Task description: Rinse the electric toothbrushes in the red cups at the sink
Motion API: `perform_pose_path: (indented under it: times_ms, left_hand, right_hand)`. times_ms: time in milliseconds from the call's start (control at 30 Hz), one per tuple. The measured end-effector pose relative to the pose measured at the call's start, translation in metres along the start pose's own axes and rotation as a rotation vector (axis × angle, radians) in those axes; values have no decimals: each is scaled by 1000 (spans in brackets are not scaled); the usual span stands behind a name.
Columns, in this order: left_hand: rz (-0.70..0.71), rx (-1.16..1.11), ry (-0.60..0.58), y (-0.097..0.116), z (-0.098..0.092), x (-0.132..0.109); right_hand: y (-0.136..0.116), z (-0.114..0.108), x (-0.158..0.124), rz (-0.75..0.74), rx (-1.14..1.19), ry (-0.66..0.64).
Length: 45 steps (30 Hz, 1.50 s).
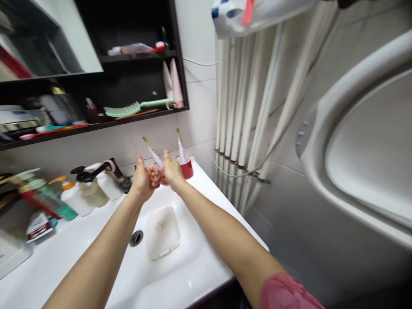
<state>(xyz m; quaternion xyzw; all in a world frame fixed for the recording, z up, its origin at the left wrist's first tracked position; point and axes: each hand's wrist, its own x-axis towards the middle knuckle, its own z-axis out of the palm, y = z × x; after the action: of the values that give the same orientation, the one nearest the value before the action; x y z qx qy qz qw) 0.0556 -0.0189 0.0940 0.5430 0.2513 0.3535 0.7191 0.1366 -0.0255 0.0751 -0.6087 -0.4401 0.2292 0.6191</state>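
Above the far edge of the white washbasin (196, 214), my left hand (144, 178) is closed, its thumb pointing up and its fingers curled with nothing seen in them. Close against it, my right hand (171, 171) is also closed, thumb raised and its back toward me. Just behind my hands, a red cup (186, 168) stands at the basin's back corner with a pale toothbrush (180, 148) upright in it. A second pale toothbrush (155, 158) leans out behind my hands. A bit of red below them is mostly hidden.
A translucent tray (163, 234) lies in the basin beside the drain (137, 238). The black faucet (117, 174) and pump bottles (92, 193) line the back left. Above hangs a dark shelf (138, 116); white pipes (241, 111) and a white appliance (322, 128) are at right.
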Motion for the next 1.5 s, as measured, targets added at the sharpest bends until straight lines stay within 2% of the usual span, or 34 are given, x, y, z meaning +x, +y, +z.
perform_pose_path:
  times_ms: [200, 267, 400, 533, 700, 800, 900, 967, 1100, 1267, 1400, 1500]
  left_hand:
    - [-162, 33, 258, -57, -20, 15]
    - [-212, 81, 297, -71, -26, 17]
    - [-253, 178, 295, -83, -26, 22]
    - [-162, 296, 316, -77, -19, 27]
    - [98, 393, 382, -56, -8, 29]
    - [229, 434, 371, -48, 1, 29]
    - [278, 420, 263, -51, 2, 32]
    - [292, 451, 305, -58, -7, 34]
    - [352, 429, 494, -66, -38, 25]
    - [489, 258, 640, -45, -69, 0]
    - [544, 36, 638, -27, -84, -19]
    - [491, -45, 620, -29, -88, -32]
  right_hand:
    - [53, -22, 31, -31, -337, 282]
    - [71, -30, 44, -17, -419, 302]
    - [96, -38, 63, -4, -527, 225]
    - [99, -45, 56, -30, -604, 187]
    - [81, -58, 15, -125, -680, 119]
    - [67, -57, -16, -219, -686, 27]
    - [59, -45, -42, -295, -668, -86]
    - [59, -32, -56, -324, -651, -150]
    - [67, -7, -73, -338, -627, -252]
    - [83, 13, -81, -298, -617, -328]
    - [95, 22, -82, -262, -602, -347]
    - [101, 25, -81, -239, -585, -342]
